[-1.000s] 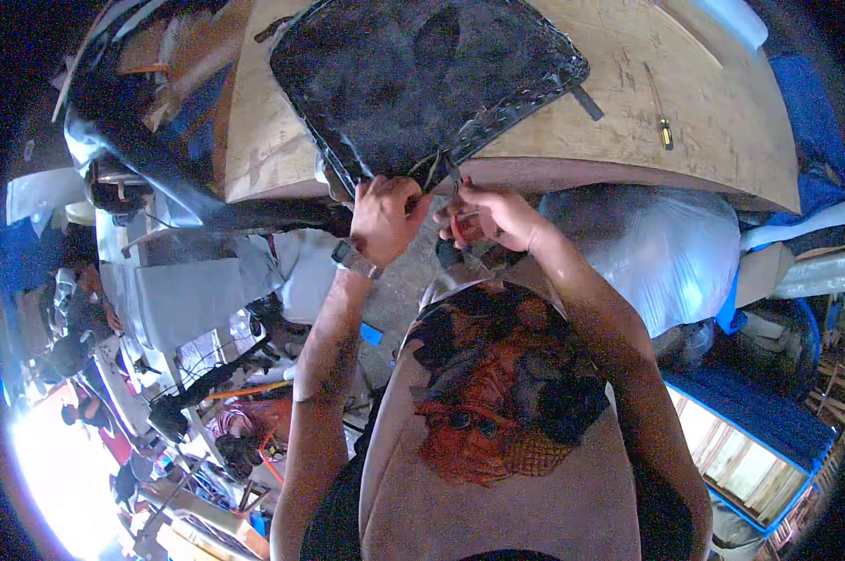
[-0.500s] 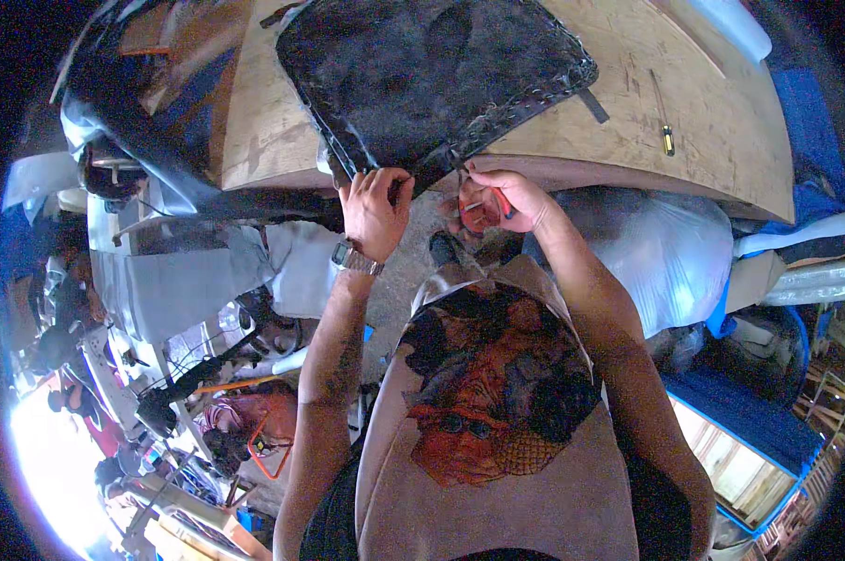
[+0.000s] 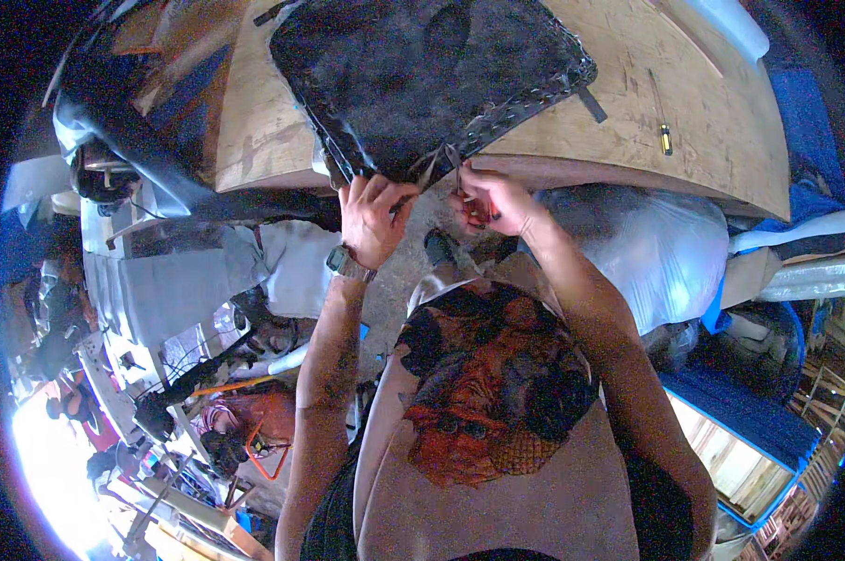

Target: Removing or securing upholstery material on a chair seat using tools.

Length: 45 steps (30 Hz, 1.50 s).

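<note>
— Where does the work stand?

— At the near corner of the black padded cover, which lies on the wooden tabletop with that corner hanging just over the near edge. The left hand has its fingers closed on the cover's edge, pinching it taut. The right hand is curled around a small red-handled tool, probably scissors or pliers, its tip at the stitched border right beside the left hand.

— So which step is it?

— I'd judge trimming or pulling at the edge binding on that corner. The next move calls for the left hand to keep tension while the tool bites exactly on the seam, not the fabric.

— Any containers?

— None that I can make out as holding anything. A screwdriver with a yellow handle lies loose on the tabletop, far right of the hands. A clear plastic-wrapped bundle sits below the tabletop's edge, to the right.
</note>
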{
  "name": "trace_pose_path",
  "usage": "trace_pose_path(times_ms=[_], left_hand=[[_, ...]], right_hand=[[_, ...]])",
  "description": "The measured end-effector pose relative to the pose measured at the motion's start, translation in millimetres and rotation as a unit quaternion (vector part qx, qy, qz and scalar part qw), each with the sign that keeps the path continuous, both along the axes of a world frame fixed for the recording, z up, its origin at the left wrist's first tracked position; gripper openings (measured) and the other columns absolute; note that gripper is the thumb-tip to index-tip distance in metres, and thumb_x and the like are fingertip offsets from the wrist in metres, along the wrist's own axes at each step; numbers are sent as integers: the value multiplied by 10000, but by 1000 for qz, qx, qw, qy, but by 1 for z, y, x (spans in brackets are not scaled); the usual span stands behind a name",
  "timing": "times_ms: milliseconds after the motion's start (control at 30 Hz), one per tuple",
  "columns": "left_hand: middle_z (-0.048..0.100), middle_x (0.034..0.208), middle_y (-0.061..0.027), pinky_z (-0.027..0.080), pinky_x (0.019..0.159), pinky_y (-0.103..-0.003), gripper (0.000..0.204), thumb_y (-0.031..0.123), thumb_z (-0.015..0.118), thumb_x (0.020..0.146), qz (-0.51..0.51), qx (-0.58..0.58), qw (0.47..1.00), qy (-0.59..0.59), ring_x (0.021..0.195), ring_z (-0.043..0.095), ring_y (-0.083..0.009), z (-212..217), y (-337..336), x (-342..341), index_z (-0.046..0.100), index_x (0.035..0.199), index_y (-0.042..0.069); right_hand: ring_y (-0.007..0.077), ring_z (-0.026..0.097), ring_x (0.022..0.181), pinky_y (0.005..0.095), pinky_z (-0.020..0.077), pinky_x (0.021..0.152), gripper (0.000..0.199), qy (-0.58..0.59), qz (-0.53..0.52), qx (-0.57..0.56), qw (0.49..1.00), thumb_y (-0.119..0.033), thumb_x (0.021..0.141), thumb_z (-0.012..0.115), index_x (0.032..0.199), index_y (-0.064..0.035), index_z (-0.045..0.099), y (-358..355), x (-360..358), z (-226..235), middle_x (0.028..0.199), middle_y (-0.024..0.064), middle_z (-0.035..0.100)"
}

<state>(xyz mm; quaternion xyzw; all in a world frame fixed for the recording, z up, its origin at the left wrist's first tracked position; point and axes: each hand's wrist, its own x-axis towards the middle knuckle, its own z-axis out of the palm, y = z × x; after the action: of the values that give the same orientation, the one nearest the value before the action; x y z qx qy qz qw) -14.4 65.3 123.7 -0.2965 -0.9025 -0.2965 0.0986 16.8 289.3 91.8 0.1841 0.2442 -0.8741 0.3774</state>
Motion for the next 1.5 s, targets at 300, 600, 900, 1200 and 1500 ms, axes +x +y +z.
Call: trace_pose_path(times_ms=[300,600,900,1200,1500], left_hand=[[548,769,8,369,687,-357,132,112,698,696,-42,58,997,7,767,517,-206,-8,-6,-4,683,808,179],[555,753,-21,358,669,-367,133,132,687,738,-17,50,998,-29,750,515,-233,-7,-7,-3,643,862,142],[563,754,-26,353,662,-367,124,142,677,751,-25,51,998,-11,736,511,-238,-7,-4,-5,638,868,127],[569,755,-27,350,654,-358,113,115,678,746,-19,58,998,-26,722,513,-235,-8,-5,-6,641,852,126],[572,755,-20,356,656,-358,108,100,685,736,-39,68,997,-10,726,519,-227,-10,-3,-11,632,826,125]], right_hand=[[398,593,719,440,483,602,225,497,8,719,486,-232,830,610,885,-14,599,-5,2,-2,799,189,614],[191,632,804,317,481,708,302,143,163,312,925,-288,931,498,921,-10,617,1,57,7,882,99,664],[303,626,912,435,486,814,408,44,-20,21,999,-408,928,443,933,-31,602,30,8,-18,996,161,639],[372,591,935,417,495,687,433,30,-13,47,998,-454,934,398,738,-95,540,20,4,2,1057,195,589],[274,604,614,382,467,517,236,488,-16,753,441,-298,860,588,860,-62,597,16,-1,-7,719,150,615]])
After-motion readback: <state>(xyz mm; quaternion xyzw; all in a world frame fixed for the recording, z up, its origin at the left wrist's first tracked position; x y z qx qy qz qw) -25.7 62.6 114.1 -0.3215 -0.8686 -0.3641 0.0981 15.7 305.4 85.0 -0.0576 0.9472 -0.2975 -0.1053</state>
